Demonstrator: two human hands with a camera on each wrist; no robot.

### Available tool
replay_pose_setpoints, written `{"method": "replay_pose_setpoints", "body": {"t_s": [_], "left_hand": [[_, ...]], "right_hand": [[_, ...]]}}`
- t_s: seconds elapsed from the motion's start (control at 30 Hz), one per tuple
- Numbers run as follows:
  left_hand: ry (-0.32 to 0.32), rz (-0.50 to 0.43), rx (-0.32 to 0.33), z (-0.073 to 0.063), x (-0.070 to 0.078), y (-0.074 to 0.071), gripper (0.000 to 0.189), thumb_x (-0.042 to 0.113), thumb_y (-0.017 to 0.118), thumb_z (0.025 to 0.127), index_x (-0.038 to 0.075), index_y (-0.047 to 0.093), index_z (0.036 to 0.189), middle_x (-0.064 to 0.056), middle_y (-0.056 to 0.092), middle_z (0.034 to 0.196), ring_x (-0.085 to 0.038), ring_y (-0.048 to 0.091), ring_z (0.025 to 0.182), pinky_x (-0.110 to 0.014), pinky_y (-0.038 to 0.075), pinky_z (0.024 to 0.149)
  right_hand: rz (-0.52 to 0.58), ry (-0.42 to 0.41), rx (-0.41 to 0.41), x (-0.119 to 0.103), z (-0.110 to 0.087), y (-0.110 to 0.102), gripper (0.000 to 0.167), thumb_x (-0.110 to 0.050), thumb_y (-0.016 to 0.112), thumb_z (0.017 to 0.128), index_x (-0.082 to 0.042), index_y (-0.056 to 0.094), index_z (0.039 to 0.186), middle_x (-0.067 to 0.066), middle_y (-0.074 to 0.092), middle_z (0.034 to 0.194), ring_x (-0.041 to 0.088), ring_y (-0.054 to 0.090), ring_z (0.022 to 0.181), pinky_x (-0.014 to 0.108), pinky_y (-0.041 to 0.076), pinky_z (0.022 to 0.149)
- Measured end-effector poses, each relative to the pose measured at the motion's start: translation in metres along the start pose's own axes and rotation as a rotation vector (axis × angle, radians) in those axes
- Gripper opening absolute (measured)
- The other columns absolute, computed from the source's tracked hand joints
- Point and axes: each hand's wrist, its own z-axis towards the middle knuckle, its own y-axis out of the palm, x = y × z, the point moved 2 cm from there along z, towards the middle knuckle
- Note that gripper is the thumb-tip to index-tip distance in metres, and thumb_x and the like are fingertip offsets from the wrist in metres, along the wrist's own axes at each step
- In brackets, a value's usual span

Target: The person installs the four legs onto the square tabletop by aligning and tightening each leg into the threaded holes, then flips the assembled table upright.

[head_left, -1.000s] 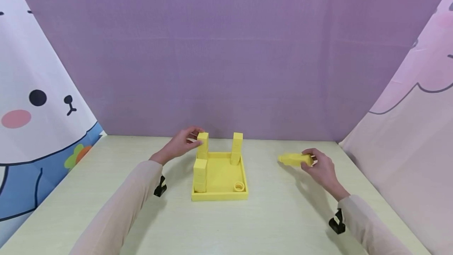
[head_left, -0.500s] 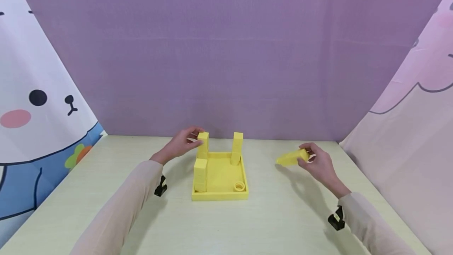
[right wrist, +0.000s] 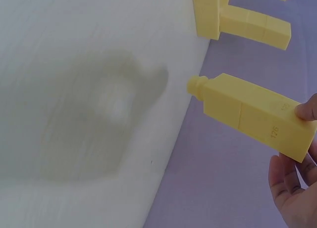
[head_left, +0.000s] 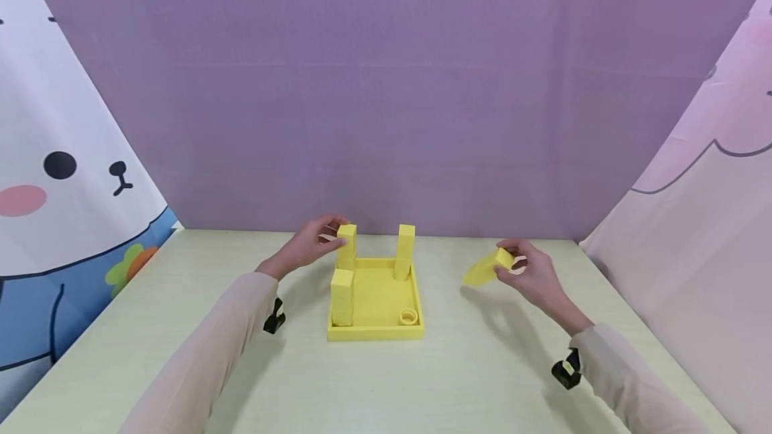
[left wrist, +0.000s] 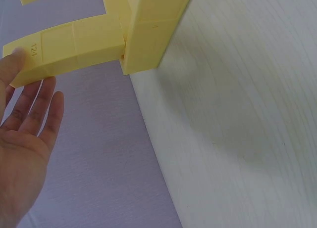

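Note:
A yellow square-section leg point(head_left: 486, 268) slants in the grip of my right hand point(head_left: 535, 277), above the table to the right of the yellow tray point(head_left: 375, 334). The right wrist view shows the leg point(right wrist: 250, 112) pinched by thumb and fingers at its square end, with a round, narrower tip pointing away. My left hand point(head_left: 303, 246) pinches the top of an upright leg point(head_left: 346, 246) at the tray's back left corner. More legs stand at the front left point(head_left: 342, 295) and back right point(head_left: 405, 251). A round ringed socket point(head_left: 408, 317) sits in the front right corner.
The pale wood-look table point(head_left: 374, 387) runs back to a purple cloth point(head_left: 386, 99). Printed cartoon curtains flank it, a white-and-blue one point(head_left: 78, 112) at left and a pink one point(head_left: 712, 220) at right.
My right hand has moved slightly left with the leg and tilted it, so its round tip dips lower and its square end rises. My left hand stays on the back left leg.

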Motion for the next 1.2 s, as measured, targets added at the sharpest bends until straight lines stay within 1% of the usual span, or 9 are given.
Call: {"method": "replay_pose_setpoints", "body": {"t_s": [0.07, 0.27, 0.33, 0.6, 0.73, 0.87, 1.2], "left_hand": [[0.003, -0.002, -0.001, 0.000, 0.000, 0.000, 0.037, 0.016, 0.062, 0.087, 0.006, 0.051, 0.121, -0.013, 0.058, 0.113, -0.028, 0.058, 0.102, -0.038, 0.052, 0.084], [-0.014, -0.013, -0.003, 0.000, 0.000, 0.000, 0.036, 0.017, 0.062, 0.087, 0.007, 0.052, 0.120, -0.011, 0.058, 0.112, -0.027, 0.058, 0.103, -0.038, 0.052, 0.084], [-0.003, -0.005, -0.005, 0.000, 0.001, 0.000, 0.037, 0.016, 0.062, 0.087, 0.006, 0.051, 0.121, -0.012, 0.058, 0.113, -0.028, 0.058, 0.103, -0.038, 0.052, 0.084], [0.008, -0.015, 0.001, 0.000, -0.001, 0.000, 0.036, 0.016, 0.062, 0.087, 0.006, 0.052, 0.119, -0.011, 0.059, 0.112, -0.026, 0.058, 0.101, -0.039, 0.051, 0.086], [0.024, -0.016, -0.001, 0.001, -0.003, 0.000, 0.036, 0.016, 0.062, 0.087, 0.005, 0.052, 0.120, -0.012, 0.059, 0.113, -0.027, 0.058, 0.102, -0.040, 0.050, 0.088], [0.019, -0.017, -0.002, 0.000, -0.004, 0.000, 0.037, 0.016, 0.062, 0.087, 0.005, 0.051, 0.120, -0.013, 0.059, 0.113, -0.028, 0.058, 0.102, -0.041, 0.050, 0.088], [0.039, -0.024, 0.000, -0.002, 0.000, 0.000, 0.038, 0.017, 0.061, 0.088, 0.003, 0.051, 0.121, -0.015, 0.059, 0.113, -0.029, 0.058, 0.101, -0.042, 0.050, 0.088]], "right_hand": [[0.004, -0.010, -0.008, -0.003, 0.001, 0.001, 0.038, 0.003, 0.071, 0.071, 0.001, 0.059, 0.106, 0.014, 0.063, 0.093, 0.007, 0.052, 0.082, 0.031, 0.052, 0.063], [0.019, -0.044, -0.035, -0.013, 0.005, 0.003, 0.039, 0.002, 0.072, 0.070, -0.002, 0.061, 0.107, 0.012, 0.065, 0.095, 0.000, 0.050, 0.081, 0.021, 0.049, 0.062], [0.024, -0.056, -0.039, -0.015, 0.006, 0.005, 0.039, 0.002, 0.073, 0.070, -0.004, 0.062, 0.107, 0.011, 0.066, 0.095, -0.001, 0.050, 0.080, 0.020, 0.047, 0.061], [0.033, -0.126, -0.053, -0.027, 0.009, 0.012, 0.039, 0.001, 0.074, 0.068, -0.004, 0.064, 0.106, 0.009, 0.065, 0.095, 0.002, 0.050, 0.081, 0.027, 0.047, 0.061], [0.031, -0.166, -0.061, -0.034, 0.012, 0.014, 0.040, 0.001, 0.075, 0.068, -0.003, 0.065, 0.106, 0.007, 0.065, 0.095, 0.002, 0.050, 0.081, 0.027, 0.047, 0.060], [0.036, -0.198, -0.070, -0.040, 0.014, 0.016, 0.040, 0.001, 0.075, 0.068, -0.004, 0.065, 0.106, 0.006, 0.065, 0.095, 0.005, 0.051, 0.082, 0.029, 0.047, 0.059], [0.056, -0.211, -0.140, -0.058, 0.020, 0.022, 0.039, -0.002, 0.074, 0.072, -0.008, 0.064, 0.109, 0.004, 0.065, 0.097, 0.009, 0.052, 0.084, 0.030, 0.050, 0.062]]}}
